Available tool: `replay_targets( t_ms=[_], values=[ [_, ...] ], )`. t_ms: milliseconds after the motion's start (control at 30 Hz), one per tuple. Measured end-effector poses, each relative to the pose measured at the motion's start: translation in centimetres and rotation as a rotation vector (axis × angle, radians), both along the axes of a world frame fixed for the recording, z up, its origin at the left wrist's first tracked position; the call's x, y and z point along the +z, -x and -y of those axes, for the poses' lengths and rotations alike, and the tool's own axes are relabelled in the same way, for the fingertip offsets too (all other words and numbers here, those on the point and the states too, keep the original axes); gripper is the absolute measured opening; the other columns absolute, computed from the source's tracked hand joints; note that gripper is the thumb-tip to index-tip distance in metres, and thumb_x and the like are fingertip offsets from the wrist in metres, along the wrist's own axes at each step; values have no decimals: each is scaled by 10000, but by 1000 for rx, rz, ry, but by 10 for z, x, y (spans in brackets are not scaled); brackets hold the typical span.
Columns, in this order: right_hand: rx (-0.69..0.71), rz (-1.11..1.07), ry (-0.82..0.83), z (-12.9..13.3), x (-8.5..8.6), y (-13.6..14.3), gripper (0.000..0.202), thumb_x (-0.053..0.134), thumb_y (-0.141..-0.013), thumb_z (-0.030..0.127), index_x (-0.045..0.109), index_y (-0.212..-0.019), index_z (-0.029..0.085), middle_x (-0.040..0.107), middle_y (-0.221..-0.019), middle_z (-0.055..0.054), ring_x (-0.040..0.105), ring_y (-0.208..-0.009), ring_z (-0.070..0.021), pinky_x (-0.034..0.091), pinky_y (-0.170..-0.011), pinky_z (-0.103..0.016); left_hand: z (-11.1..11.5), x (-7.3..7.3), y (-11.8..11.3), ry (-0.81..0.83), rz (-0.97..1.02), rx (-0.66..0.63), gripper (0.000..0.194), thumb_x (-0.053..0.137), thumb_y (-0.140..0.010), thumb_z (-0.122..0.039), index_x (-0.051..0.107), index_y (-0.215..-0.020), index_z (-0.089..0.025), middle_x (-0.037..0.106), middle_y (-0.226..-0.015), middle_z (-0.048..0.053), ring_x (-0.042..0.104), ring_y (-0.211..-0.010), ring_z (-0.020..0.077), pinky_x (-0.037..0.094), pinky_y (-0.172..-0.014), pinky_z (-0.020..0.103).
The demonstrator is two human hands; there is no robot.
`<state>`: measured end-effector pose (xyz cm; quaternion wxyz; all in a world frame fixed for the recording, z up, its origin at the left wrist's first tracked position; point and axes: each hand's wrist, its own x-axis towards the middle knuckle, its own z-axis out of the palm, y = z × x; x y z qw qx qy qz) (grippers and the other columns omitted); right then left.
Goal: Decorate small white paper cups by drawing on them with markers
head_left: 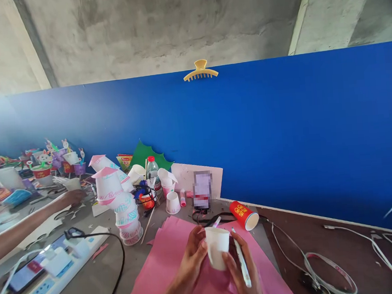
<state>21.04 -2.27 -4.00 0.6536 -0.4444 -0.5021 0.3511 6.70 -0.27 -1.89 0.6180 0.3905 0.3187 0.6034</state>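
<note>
A plain white paper cup (217, 245) is held upright between my two hands, low in the middle of the view. My left hand (193, 252) closes on its left side, thumb against the wall. On the other side, the thumb of my right hand (247, 270) presses the cup's lower right. That same hand also keeps a white pen (241, 259) between its fingers, slanting down past the cup. Beneath both hands lie pink paper sheets (170, 248). Behind them rests a second pen-like stick (217, 222) with a pale purple part.
A red paper cup (245, 215) lies on its side, near a propped phone (202, 189). Stacked white cups (129, 220) lean at the left, behind a power strip (63, 270). Another person's arm (35, 218) reaches in from the left. A blue partition (300, 134) bounds the table; cables (327, 263) lie right.
</note>
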Motion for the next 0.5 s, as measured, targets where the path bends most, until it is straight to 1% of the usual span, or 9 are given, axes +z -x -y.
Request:
replay_targets(
  t_ms=[67,133,200,233,267,300,367,433,500],
  values=[
    [47,17,42,0,0,-6,473,683,-854,405,570,-1276,224,659,-1267,-126,636,-1164,-279,565,-911,-383,5,0,-1,-29,-15,-33,715,738,-708,-568,512,-1317,-268,582,-1286,146,555,-1197,329,464,-967,434],
    [70,20,75,0,0,-9,469,670,-859,425,570,-1275,232,662,-1268,-120,642,-1157,-276,566,-900,-365,11,7,1,-76,-110,-15,732,759,-700,-535,504,-1347,-305,535,-1366,125,509,-1253,342,447,-999,448],
    [58,15,94,0,3,-10,470,645,-863,471,581,-1263,231,668,-1255,-117,655,-1131,-268,562,-896,-347,14,15,6,-152,-295,44,681,785,-695,-472,559,-1316,-308,496,-1436,97,404,-1350,329,340,-1110,428],
    [42,15,97,0,6,-10,478,640,-857,497,592,-1249,227,676,-1235,-117,668,-1100,-264,563,-888,-340,14,19,9,-192,-362,75,632,784,-694,-474,607,-1272,-291,513,-1425,94,373,-1371,324,281,-1148,414],
    [26,23,99,-1,9,-9,481,640,-849,516,606,-1228,223,678,-1226,-117,675,-1076,-261,562,-885,-338,14,21,11,-222,-386,68,592,771,-697,-502,645,-1225,-269,564,-1370,104,410,-1339,321,288,-1143,404],
    [20,29,98,-1,11,-9,484,645,-840,529,616,-1211,220,682,-1212,-117,680,-1055,-259,565,-874,-336,12,23,12,-203,-388,28,555,743,-718,-523,661,-1192,-247,619,-1289,112,497,-1248,310,364,-1084,394],
    [15,25,98,-2,15,-9,484,617,-854,550,617,-1203,215,702,-1147,-115,696,-997,-256,578,-833,-341,6,21,13,-96,-325,7,479,737,-702,-562,711,-1003,-190,710,-1013,100,618,-974,259,489,-872,341],
    [2,13,85,-3,15,-11,483,553,-893,564,604,-1221,213,710,-1100,-120,705,-956,-255,585,-807,-356,0,18,11,29,-240,47,459,737,-674,-602,673,-756,-155,669,-717,40,596,-715,181,494,-682,284],
    [-16,17,37,-4,12,-13,476,514,-921,549,573,-1263,223,687,-1165,-137,694,-1009,-265,578,-836,-379,-3,16,7,126,-148,74,498,731,-658,-632,590,-643,-154,591,-581,-4,551,-583,137,486,-605,272]
  ],
)
